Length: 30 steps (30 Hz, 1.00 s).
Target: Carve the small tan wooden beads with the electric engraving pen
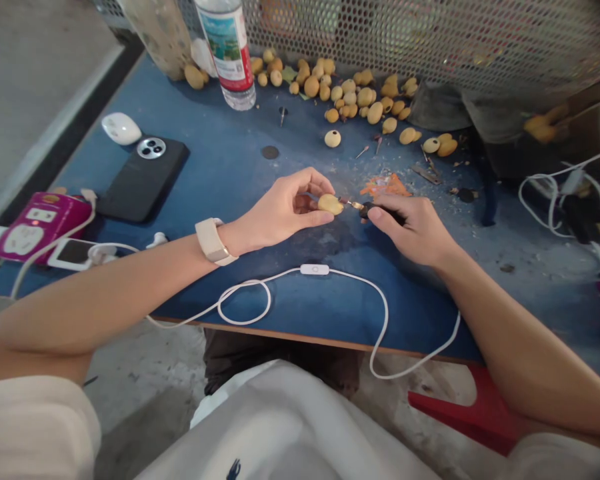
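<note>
My left hand [287, 208] pinches a small tan nut [330, 203] between thumb and fingertips above the blue table [220, 167]. My right hand [410, 223] is closed round a small black rotary tool [380, 211]. The tool's thin metal bit [353, 205] touches the nut's right end. A white cable with an inline switch [315, 269] loops across the table's front edge below both hands. A watch with a pale strap [211, 241] sits on my left wrist.
Several tan nuts [350, 93] lie heaped at the back by a wire mesh screen [430, 33]. A plastic bottle [227, 50], black phone [145, 177], white earbud case [121, 128] and pink power strip [37, 223] sit left. Orange shavings [390, 185] lie behind my hands.
</note>
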Motion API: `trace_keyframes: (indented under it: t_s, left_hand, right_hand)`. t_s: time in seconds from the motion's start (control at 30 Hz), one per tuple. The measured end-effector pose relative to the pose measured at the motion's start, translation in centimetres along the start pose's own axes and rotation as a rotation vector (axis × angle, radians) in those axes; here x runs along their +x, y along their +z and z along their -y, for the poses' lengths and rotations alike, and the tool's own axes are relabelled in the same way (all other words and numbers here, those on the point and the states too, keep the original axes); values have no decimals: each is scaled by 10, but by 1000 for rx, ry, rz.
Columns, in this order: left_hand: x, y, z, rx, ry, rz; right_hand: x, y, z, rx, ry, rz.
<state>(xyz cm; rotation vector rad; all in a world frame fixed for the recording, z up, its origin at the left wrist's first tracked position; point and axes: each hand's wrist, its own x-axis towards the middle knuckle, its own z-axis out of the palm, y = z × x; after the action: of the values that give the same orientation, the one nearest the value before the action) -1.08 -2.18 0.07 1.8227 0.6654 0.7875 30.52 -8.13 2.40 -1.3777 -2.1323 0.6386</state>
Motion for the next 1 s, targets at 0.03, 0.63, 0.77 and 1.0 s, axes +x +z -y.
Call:
trace_keyframes:
  t_s: [0.03, 0.63, 0.77, 1.0]
  left_hand:
    - [0, 0, 1, -9, 3, -1]
    - [1, 2, -4, -267, -90, -5]
    - [0, 2, -3, -274, -108, -18]
    - [-1, 1, -5, -258, -131, -9]
  right_hand:
    - [0, 0, 0, 3, -2, 1]
    - [1, 2, 3, 15, -17, 9]
    - [2, 1, 6, 5, -7, 12]
    - [0, 4, 5, -8, 5, -19]
